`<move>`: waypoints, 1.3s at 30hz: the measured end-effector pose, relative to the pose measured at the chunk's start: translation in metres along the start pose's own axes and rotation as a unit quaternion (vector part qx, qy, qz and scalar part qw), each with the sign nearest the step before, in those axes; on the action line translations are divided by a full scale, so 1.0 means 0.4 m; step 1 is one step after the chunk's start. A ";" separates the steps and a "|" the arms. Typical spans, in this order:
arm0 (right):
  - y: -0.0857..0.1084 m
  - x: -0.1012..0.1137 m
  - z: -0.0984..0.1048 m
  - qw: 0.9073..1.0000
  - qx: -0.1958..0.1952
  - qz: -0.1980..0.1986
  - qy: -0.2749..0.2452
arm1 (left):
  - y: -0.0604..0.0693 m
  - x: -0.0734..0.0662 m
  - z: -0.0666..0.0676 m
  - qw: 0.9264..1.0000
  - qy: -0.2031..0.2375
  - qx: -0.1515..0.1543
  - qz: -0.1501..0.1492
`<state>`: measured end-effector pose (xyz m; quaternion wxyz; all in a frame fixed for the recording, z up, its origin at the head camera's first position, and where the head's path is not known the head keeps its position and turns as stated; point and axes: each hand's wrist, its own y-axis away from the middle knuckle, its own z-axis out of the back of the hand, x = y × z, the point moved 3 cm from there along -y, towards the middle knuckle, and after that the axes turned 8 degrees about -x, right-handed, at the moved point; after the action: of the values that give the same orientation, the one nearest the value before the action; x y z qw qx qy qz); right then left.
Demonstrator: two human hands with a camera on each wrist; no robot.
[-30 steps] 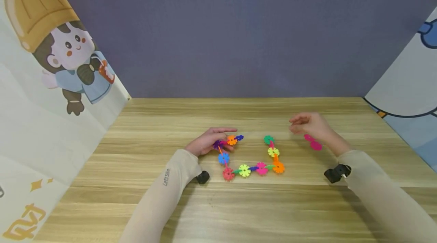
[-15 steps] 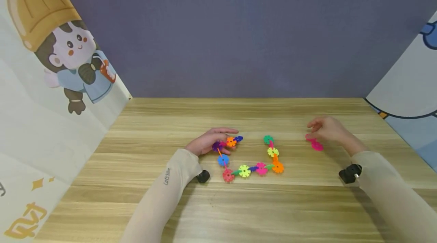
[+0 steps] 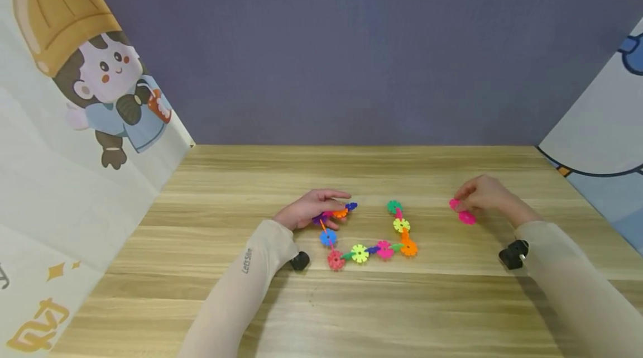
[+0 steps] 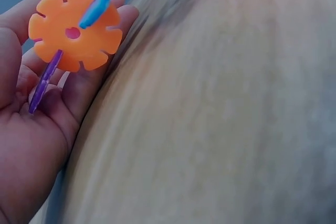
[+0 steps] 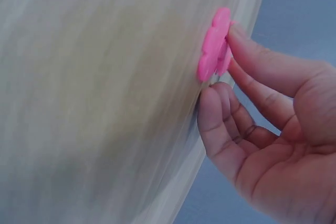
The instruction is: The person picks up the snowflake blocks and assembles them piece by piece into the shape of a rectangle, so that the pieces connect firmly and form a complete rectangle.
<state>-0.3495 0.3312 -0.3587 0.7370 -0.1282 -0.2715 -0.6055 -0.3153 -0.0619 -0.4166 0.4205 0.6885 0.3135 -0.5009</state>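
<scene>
A chain of slotted plastic snowflake discs bends in an open U on the table in the head view, with a red disc (image 3: pixel 336 260) and an orange corner disc (image 3: pixel 409 247) at its bottom corners. My left hand (image 3: pixel 312 210) holds the chain's left end, its thumb by another orange disc (image 4: pixel 76 30); a purple disc (image 4: pixel 45 82) lies against the palm. The green disc (image 3: pixel 394 207) tops the right side, untouched. Farther right, my right hand (image 3: pixel 484 195) pinches a pink disc (image 5: pixel 215 44) between thumb and finger. A second pink disc (image 3: pixel 468 218) lies beside it.
The wooden table (image 3: pixel 321 308) meets a dark blue-grey panel (image 3: pixel 351 56) at its back edge. Printed cloth walls (image 3: pixel 65 196) stand at both sides. Black wrist cameras (image 3: pixel 513 254) hang below the sleeves.
My right hand has moved right and down onto the pink discs and now pinches one. My left thumb has come over the orange disc at the chain's end.
</scene>
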 end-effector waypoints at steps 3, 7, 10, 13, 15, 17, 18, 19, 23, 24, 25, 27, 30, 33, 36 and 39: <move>-0.003 0.003 -0.005 1.000 -0.005 0.015 -0.012 | 0.001 -0.002 -0.003 1.000 0.007 -0.008 0.004; -0.006 0.018 -0.013 0.999 -0.015 0.033 -0.026 | 0.000 -0.002 -0.006 1.000 0.009 -0.019 0.010; -0.006 0.037 -0.016 0.998 -0.028 0.047 -0.041 | -0.001 -0.004 -0.007 1.000 0.002 -0.021 0.007; -0.003 0.060 -0.013 0.996 -0.049 0.066 -0.040 | 0.000 -0.008 -0.010 1.000 -0.007 -0.019 0.000; 0.000 0.076 -0.011 0.994 -0.070 0.077 -0.033 | 0.001 -0.012 -0.012 1.000 -0.011 -0.018 -0.002; 0.004 0.095 -0.012 0.993 -0.087 0.075 -0.039 | 0.001 -0.013 -0.013 1.000 -0.014 -0.018 -0.004; 0.006 0.104 -0.014 0.992 -0.094 0.073 -0.050 | 0.001 -0.012 -0.013 1.000 -0.014 -0.020 -0.004; 0.008 0.113 -0.016 0.990 -0.101 0.069 -0.065 | 0.000 -0.011 -0.013 1.000 -0.013 -0.022 -0.002; 0.009 0.148 -0.039 0.981 -0.105 0.056 -0.152 | 0.000 -0.004 -0.011 1.000 -0.009 -0.028 0.006; 0.009 0.156 -0.046 0.978 -0.105 0.055 -0.169 | -0.001 -0.002 -0.010 0.999 -0.007 -0.030 0.009; 0.009 0.165 -0.052 0.976 -0.104 0.056 -0.186 | 0.000 -0.002 -0.010 0.999 -0.007 -0.030 0.011; 0.009 0.181 -0.066 0.969 -0.094 0.055 -0.222 | 0.000 -0.003 -0.011 0.999 -0.009 -0.031 0.011; 0.008 0.201 -0.086 0.959 -0.072 0.049 -0.269 | -0.001 -0.005 -0.011 0.999 -0.011 -0.030 0.011; 0.005 0.218 -0.109 0.949 -0.041 0.038 -0.310 | -0.002 -0.004 -0.010 0.999 -0.013 -0.029 0.012; 0.003 0.238 -0.130 0.938 -0.008 0.027 -0.345 | -0.003 0.000 -0.009 0.999 -0.013 -0.028 0.011; 0.000 0.257 -0.149 0.928 0.016 0.013 -0.373 | -0.003 0.000 -0.009 1.000 -0.011 -0.027 0.006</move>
<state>-0.3224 0.2157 -0.3504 0.5924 -0.3361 -0.5348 -0.5001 -0.3147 -0.0582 -0.4166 0.4453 0.6734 0.3175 -0.4975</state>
